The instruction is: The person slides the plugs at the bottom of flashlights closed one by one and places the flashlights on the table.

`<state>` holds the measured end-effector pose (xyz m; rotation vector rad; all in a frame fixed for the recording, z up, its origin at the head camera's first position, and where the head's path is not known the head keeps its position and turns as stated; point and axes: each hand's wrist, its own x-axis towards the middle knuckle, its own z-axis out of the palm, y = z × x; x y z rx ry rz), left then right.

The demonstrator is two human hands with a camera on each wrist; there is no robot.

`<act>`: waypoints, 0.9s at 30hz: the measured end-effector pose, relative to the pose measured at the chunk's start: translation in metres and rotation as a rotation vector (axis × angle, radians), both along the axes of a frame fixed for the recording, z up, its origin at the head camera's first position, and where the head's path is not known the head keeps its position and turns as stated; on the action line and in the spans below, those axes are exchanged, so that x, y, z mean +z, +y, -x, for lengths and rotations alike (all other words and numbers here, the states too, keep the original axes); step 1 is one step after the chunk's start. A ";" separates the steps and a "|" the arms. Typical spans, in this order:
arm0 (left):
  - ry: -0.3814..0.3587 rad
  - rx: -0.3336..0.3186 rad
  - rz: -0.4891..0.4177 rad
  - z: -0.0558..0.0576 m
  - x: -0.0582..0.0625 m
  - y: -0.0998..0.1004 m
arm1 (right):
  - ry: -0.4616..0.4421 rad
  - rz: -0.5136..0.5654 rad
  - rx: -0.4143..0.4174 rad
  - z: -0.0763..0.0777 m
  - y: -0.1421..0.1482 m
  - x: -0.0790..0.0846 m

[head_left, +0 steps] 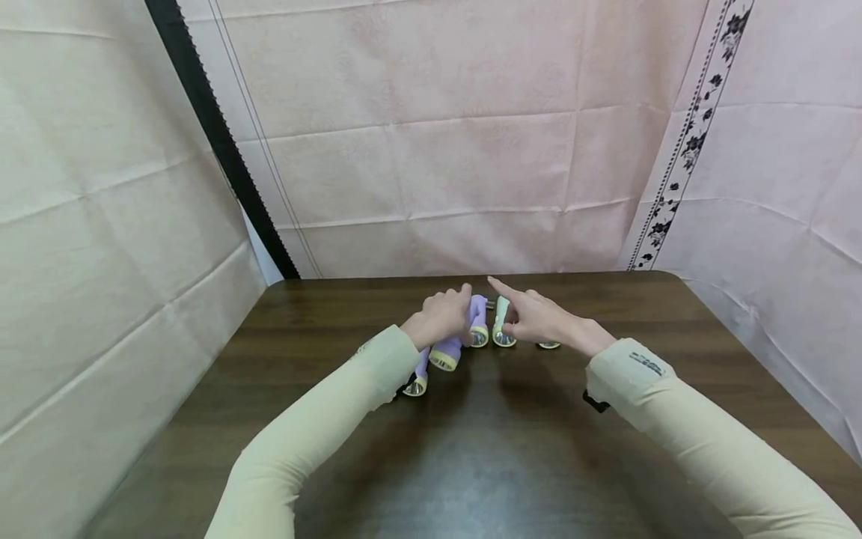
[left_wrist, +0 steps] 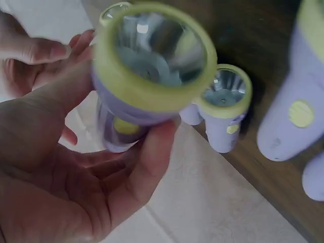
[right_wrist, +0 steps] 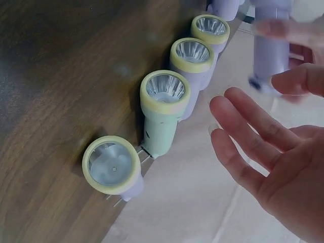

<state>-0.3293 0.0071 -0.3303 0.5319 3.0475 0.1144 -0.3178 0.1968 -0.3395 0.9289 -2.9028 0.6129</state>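
Flashlights [right_wrist: 159,134], right-wrist view: one green, five purple; left fingers [left_wrist: 158,157] clamp one, right fingers [right_wrist: 258,142] apart.

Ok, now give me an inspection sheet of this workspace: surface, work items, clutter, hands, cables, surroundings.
Surface: brown wood-grain table, shiny toward the near side.
Work items: one held flashlight, purple; other purple flashlights and a green flashlight in a loose line toward the table's far side.
Clutter: nothing seen.
Hands: left hand grips the held flashlight; right hand holds nothing.
Cables: nothing seen.
Surroundings: pale cloth behind and at both sides.
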 end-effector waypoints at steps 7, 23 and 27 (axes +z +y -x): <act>0.024 -0.011 0.127 -0.013 -0.023 0.001 | 0.003 -0.017 -0.030 0.001 0.005 -0.003; 0.129 0.028 0.245 -0.002 -0.049 0.010 | -0.015 -0.010 -0.022 0.003 0.011 -0.004; 0.135 0.030 0.250 0.002 -0.051 0.008 | -0.001 -0.019 -0.022 0.003 0.010 -0.006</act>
